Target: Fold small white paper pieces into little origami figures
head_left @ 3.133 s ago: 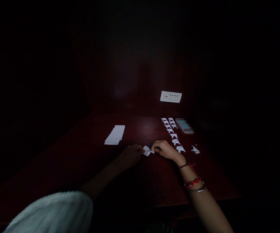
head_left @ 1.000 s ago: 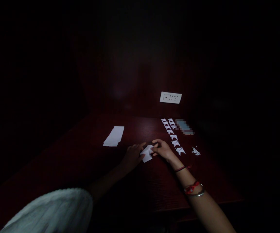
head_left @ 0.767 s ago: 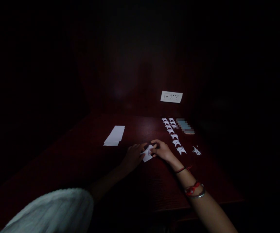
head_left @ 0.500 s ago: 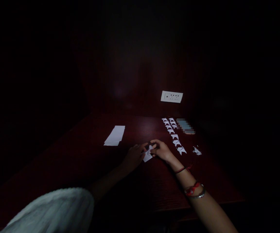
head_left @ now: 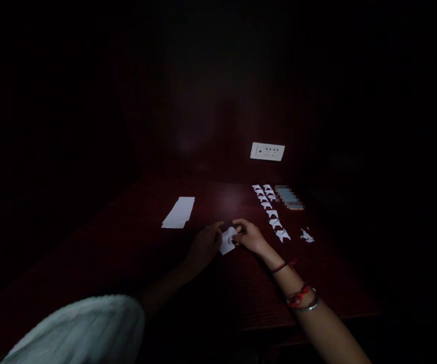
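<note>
A small piece of white paper (head_left: pixel 226 243) is held between my two hands, low over the dark red table. My left hand (head_left: pixel 205 246) grips its left edge, the fingers bent and partly in shadow. On the right edge, the thumb and fingers of my right hand (head_left: pixel 251 237) pinch the sheet. The paper's upper part looks curved or folded, though the fingers partly cover it. Right of my hands run two rows of folded white paper pieces (head_left: pixel 272 214) with notched ends. Several white paper strips (head_left: pixel 179 212) lie stacked to the left.
A small heap of paper scraps (head_left: pixel 307 235) lies on the right of the table (head_left: pixel 135 253). Behind it is a blurred-out flat device, perhaps a phone (head_left: pixel 290 197). A white socket plate (head_left: pixel 267 151) is on the back panel. The surroundings are very dark.
My left hand has shifted slightly down and left along the paper, so more of the sheet shows. The right hand has moved a little left. The other papers stay put.
</note>
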A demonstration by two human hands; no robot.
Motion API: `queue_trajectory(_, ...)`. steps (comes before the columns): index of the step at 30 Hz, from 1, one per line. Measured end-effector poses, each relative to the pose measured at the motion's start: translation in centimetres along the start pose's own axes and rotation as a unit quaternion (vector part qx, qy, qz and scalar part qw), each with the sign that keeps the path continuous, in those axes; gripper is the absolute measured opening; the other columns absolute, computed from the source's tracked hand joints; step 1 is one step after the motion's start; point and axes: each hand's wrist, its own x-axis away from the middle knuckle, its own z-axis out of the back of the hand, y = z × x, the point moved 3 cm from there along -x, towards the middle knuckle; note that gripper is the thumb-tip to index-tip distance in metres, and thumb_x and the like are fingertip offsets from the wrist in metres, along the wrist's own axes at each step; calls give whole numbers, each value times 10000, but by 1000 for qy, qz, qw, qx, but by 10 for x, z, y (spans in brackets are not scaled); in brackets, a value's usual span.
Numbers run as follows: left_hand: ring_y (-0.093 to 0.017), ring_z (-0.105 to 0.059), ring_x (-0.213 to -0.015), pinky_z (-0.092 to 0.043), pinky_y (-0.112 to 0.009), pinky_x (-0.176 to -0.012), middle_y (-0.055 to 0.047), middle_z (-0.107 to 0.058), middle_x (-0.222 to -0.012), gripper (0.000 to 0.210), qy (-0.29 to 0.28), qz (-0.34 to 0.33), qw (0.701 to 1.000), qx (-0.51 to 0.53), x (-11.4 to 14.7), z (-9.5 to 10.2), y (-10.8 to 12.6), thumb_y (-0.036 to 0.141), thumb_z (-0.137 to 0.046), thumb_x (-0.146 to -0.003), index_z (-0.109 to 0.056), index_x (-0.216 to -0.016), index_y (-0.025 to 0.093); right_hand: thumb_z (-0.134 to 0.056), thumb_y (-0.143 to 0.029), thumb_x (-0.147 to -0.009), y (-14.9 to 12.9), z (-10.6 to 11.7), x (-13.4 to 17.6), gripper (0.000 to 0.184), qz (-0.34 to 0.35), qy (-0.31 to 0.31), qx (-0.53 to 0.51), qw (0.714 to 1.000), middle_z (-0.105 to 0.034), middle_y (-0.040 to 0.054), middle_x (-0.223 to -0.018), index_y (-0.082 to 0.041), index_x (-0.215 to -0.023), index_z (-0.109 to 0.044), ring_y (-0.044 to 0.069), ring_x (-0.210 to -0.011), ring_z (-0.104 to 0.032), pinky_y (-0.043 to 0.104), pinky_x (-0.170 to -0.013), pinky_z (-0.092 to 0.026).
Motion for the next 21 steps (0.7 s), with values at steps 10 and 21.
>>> queue_trajectory(10,-140,-489,-714,-368,-237,-632,-13,-541,-776,334,-16,-12,1000,-10,0,-4,-4,132,-464,-694,-454,-1026,166,-543,-80,-541,-13,-2,6,449,34,25,44,998,-498,-44,-683,-195,-969,-467,50,-520,-478,161,-489,-407)
queue_trajectory(21,-142,-471,-647,-322,-237,-566,-13,-506,-690,116,-8,3,995,-98,-5,1,1,150,-371,-748,-478,-708,167,-524,-101,-566,-22,-5,10,399,109,24,114,987,-520,-24,-722,-191,-953,-490,59,-570,-478,167,-542,-397)
